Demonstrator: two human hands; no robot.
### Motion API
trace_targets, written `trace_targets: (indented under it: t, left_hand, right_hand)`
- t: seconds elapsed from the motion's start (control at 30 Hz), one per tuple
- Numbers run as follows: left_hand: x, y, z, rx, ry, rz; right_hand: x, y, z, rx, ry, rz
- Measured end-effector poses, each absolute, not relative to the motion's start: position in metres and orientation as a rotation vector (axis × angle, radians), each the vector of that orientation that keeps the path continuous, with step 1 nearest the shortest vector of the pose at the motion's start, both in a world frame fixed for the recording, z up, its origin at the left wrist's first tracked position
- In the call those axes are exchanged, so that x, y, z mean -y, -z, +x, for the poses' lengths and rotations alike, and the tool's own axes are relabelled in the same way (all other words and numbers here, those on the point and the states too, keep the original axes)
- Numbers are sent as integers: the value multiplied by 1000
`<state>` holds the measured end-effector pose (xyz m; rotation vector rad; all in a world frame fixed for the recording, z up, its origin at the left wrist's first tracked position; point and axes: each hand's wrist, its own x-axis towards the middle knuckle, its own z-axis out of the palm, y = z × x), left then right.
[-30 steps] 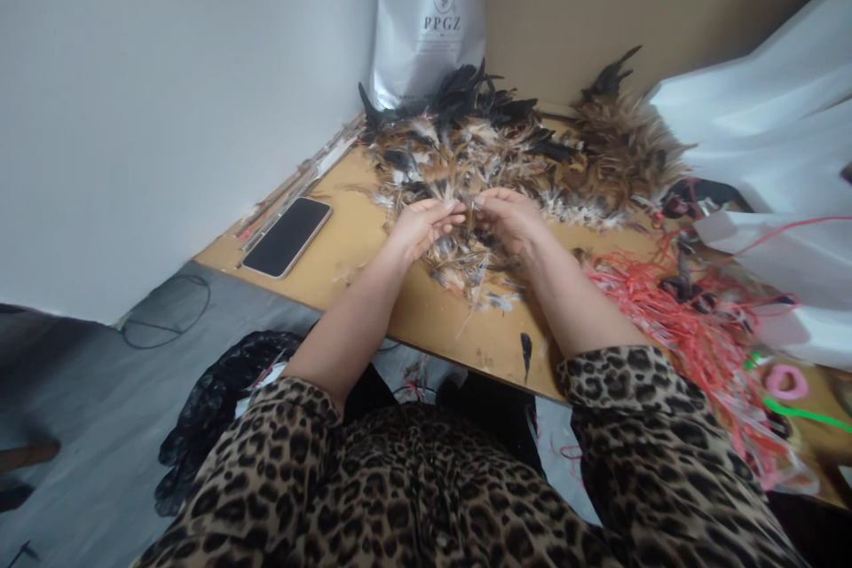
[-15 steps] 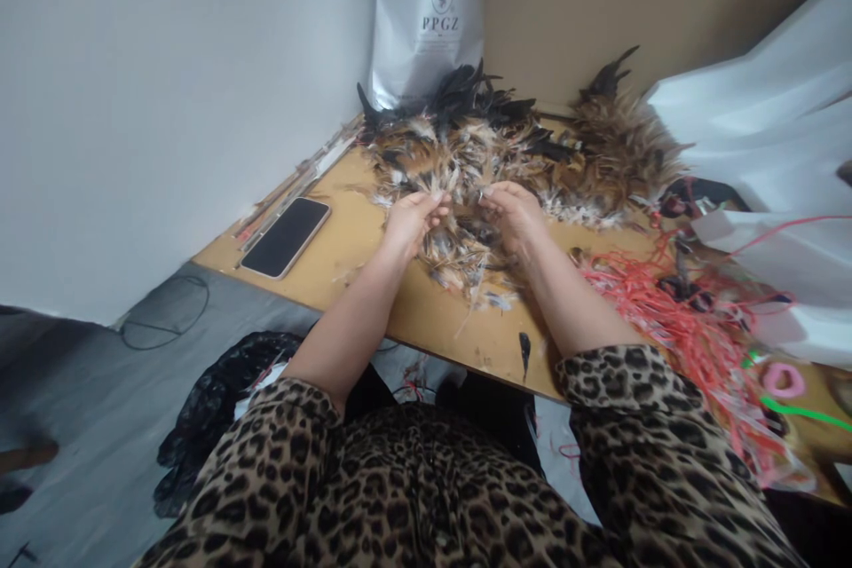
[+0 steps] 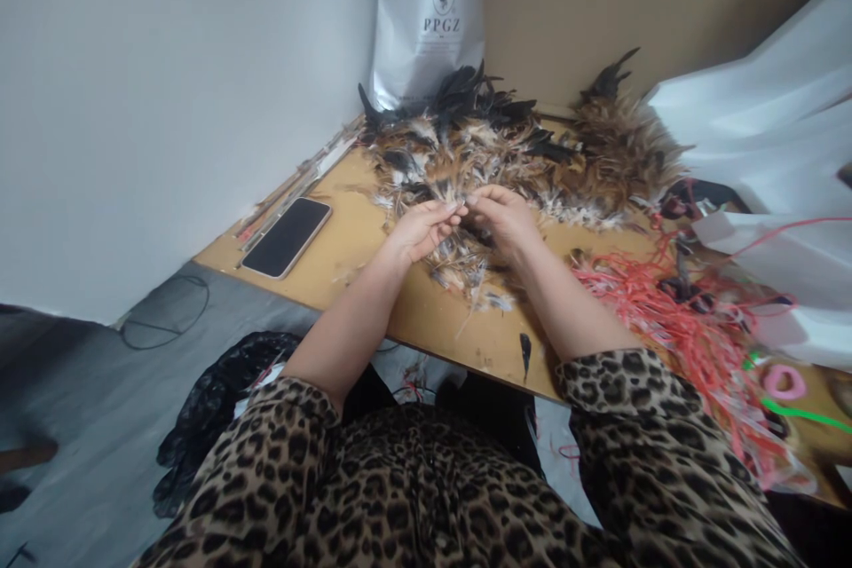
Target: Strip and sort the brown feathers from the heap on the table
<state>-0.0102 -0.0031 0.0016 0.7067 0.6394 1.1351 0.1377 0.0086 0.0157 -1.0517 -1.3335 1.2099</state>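
Above the near edge of a heap of brown, white and black feathers, my two hands meet at the fingertips. My left hand is closed in a pinch, with a small tuft of pale brown feathers fanning up from its thumb and forefinger. The fingers of my right hand are pinched against the left fingertips; whatever lies between them is too small to make out. Below the hands, loose feathers with whitish bases lie on the wooden table.
A phone lies at the left. Tangled red strings cover the right side, near a pink ring and green strip. White bags stand behind. A black plastic bag lies on the floor.
My right hand has moved left, and its fingertips now touch those of my left hand. The left hand has turned slightly and still pinches the feathers.
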Motion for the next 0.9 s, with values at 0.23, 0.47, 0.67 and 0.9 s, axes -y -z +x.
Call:
trace_targets:
  t: [0.23, 0.47, 0.67, 0.9]
  left_hand:
    - [9, -8, -12, -590, -1113, 597]
    - [5, -2, -11, -645, -1077, 731]
    - [6, 0, -7, -808, -1150, 869]
    - [5, 3, -5, -800, -1147, 858]
  right_hand:
    - [-9, -18, 145, 1235, -1673, -923]
    - [-10, -15, 142, 1245, -1526, -924]
    - [-12, -15, 140, 1322, -1202, -1086]
    - [-8, -14, 133, 1385, -1043, -1117]
